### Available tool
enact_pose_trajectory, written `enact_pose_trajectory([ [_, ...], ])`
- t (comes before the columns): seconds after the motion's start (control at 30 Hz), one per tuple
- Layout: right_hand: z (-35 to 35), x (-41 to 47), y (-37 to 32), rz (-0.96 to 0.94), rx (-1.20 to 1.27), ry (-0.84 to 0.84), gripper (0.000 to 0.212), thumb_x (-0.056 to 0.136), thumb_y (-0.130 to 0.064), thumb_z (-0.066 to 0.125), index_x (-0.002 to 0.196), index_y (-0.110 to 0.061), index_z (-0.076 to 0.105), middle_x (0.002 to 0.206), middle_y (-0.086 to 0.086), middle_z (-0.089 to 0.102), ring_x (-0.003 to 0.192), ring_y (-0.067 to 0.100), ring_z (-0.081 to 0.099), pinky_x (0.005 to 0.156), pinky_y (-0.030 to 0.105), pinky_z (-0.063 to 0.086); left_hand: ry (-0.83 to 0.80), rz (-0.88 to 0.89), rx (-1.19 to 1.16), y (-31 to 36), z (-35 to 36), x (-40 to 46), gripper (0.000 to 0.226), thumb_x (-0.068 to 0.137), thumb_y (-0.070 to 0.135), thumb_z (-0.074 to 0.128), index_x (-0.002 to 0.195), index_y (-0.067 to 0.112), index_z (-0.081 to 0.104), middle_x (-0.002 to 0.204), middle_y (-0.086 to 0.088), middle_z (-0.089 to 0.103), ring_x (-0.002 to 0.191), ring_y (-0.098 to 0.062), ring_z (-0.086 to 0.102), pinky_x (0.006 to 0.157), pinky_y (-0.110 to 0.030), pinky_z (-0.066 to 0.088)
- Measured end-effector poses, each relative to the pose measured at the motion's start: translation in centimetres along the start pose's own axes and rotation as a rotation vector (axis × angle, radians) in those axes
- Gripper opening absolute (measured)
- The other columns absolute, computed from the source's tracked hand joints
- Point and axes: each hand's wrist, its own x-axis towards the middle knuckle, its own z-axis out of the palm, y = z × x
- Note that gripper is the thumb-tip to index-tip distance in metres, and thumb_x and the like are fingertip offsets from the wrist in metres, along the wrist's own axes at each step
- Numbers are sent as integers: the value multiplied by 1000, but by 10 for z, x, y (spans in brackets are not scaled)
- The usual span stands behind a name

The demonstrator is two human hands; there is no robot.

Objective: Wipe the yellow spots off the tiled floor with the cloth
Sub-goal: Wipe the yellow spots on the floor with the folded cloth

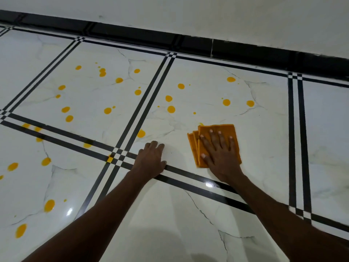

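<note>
A folded orange cloth (232, 132) lies flat on the white marble-look tiled floor (264, 148). My right hand (219, 154) presses on it with fingers spread straight. My left hand (151, 159) rests on the floor to the left of the cloth, fingers lightly bent, holding nothing. Several yellow spots (171, 109) dot the tiles beyond and left of both hands; one small spot (201, 123) peeks out at the cloth's far edge. More spots (49, 205) lie on the near left tile.
Black double-line borders (147, 99) cross the floor between tiles. A black skirting strip (245, 52) runs along the base of the white wall (226, 16) at the far side. The near tile below my arms shows no spots.
</note>
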Motion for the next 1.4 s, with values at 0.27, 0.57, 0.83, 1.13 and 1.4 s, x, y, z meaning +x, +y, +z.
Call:
enact_pose_trajectory([
  [0.27, -1, -26, -39, 476, 180, 126, 91, 92, -67, 26, 161, -10, 14, 166, 25, 12, 153, 47, 9, 122, 64, 6, -21, 45, 94, 16, 2, 17, 93, 89, 49, 64, 158, 14, 12, 165, -17, 6, 152, -32, 9, 117, -50, 25],
  [0.57, -2, 56, 56, 483, 126, 186, 74, 102, -61, 9, 157, -19, 35, 160, 22, 34, 146, 46, 31, 116, 63, 25, -112, 68, 103, 27, -2, 45, 122, 77, 54, 76, 158, 12, -5, 164, -19, -14, 153, -35, -8, 120, -52, 17],
  [0.83, 4, 35, 45, 201, 47, 72, 78, 94, -70, 23, 162, -31, 13, 168, 14, 15, 154, 41, 14, 122, 61, 13, -126, 185, 113, 66, -7, 102, 148, 59, 69, 80, 157, 15, -15, 163, -19, -21, 152, -36, -15, 121, -55, 7],
  [1.13, -32, 111, 161, 626, 185, -5, 100, 80, -79, 7, 162, -23, 10, 166, 26, 9, 151, 52, 9, 118, 71, 9, -85, 58, 222, 84, -2, 100, 148, 62, 59, 84, 156, 13, -20, 164, -17, -21, 151, -40, -14, 122, -56, 3],
  [1.4, -17, 68, 86, 367, 79, 16, 83, 91, -75, 24, 161, -31, 18, 166, 16, 21, 152, 44, 19, 120, 62, 18, -95, 28, 140, 82, -7, 100, 148, 62, 59, 84, 154, 22, -26, 163, -9, -28, 151, -37, -19, 123, -55, 3],
])
